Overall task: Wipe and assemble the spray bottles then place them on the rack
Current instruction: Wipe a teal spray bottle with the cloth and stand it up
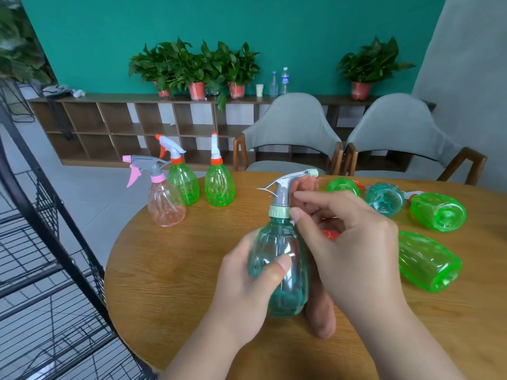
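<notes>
Left hand (pixel 244 286) round ribbed bottle (pixel 274 242)

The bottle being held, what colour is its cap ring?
Cap ring: pale mint green, clearest in head view.

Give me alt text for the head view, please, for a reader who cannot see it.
A left hand grips a teal spray bottle upright at a round wooden table while the right hand holds a pink cloth at its collar. Three assembled bottles stand beyond; four bottles lie at right.
</notes>
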